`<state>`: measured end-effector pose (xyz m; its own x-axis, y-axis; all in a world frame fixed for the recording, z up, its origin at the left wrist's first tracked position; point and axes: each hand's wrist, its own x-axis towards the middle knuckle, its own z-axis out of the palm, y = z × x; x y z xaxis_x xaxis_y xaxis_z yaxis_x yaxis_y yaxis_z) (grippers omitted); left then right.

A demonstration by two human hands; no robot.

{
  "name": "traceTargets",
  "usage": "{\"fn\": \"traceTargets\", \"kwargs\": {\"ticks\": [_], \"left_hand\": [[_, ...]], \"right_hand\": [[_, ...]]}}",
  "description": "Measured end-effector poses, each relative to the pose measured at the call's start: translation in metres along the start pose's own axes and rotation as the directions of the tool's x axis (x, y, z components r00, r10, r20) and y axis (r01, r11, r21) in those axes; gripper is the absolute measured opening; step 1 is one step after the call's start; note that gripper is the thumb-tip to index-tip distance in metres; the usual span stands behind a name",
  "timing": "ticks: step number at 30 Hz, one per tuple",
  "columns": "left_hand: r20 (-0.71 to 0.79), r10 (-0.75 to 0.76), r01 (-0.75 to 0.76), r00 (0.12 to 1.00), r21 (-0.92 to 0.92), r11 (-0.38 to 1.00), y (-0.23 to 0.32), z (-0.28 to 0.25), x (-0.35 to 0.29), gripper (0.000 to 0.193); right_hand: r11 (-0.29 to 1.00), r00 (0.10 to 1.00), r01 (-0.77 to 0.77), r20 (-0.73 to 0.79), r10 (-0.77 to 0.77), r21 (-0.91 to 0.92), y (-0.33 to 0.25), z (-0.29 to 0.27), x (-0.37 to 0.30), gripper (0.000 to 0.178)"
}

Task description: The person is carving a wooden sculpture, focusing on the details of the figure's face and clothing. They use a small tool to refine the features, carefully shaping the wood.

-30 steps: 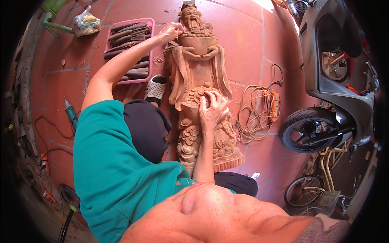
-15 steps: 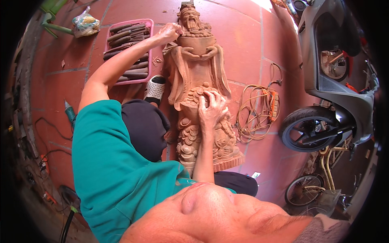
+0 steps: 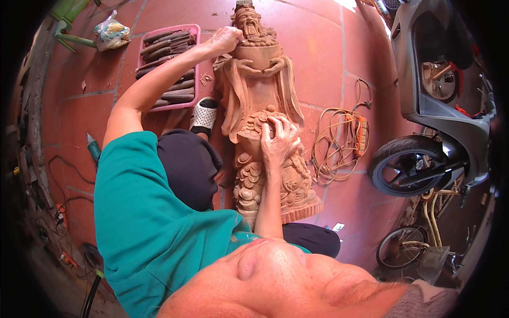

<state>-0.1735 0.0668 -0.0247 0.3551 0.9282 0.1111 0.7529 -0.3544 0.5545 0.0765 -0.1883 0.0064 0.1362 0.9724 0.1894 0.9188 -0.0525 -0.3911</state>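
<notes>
A carved wooden statue (image 3: 262, 95) of a bearded figure in long robes lies face up on the floor in front of me, its head away from me. At its far end, my left hand (image 3: 227, 40) is closed beside the beard and shoulder. What its fingers hold, if anything, is hidden. Over the carved coins on the lower half rests my right hand (image 3: 280, 137), fingers bent and apart, touching the wood.
Left of the statue stands a pink basket (image 3: 198, 69) of dark-handled tools, with a tied plastic bag (image 3: 112, 33) beyond it. To the right lie a coiled cord (image 3: 334, 151) and an orange power strip (image 3: 361, 135). A motorbike (image 3: 408, 165) and a bicycle (image 3: 400, 246) stand farther right.
My left hand has shifted slightly right, closer to the statue's beard. My right hand stays on the carved coins. The whole view has shifted a little.
</notes>
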Motion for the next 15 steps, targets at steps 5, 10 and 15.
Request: {"fn": "traceTargets", "kwargs": {"ticks": [5,10,15], "left_hand": [[0.029,0.208,-0.207,0.978,0.294,0.933,0.013,0.01,-0.004,0.014],[-0.064,0.326,-0.298,0.943,0.271,0.915,0.006,0.01,-0.015,0.016],[-0.025,0.193,-0.184,0.981,0.21,0.96,0.009,-0.012,-0.002,0.017]], "right_hand": [[1.0,1.0,0.009,-0.001,-0.009,-0.01,0.001,-0.001,0.001,0.024],[1.0,1.0,0.013,-0.013,-0.013,-0.017,-0.002,-0.001,0.002,0.023],[1.0,1.0,0.011,-0.005,-0.011,0.006,0.0,-0.003,0.002,0.023]]}}
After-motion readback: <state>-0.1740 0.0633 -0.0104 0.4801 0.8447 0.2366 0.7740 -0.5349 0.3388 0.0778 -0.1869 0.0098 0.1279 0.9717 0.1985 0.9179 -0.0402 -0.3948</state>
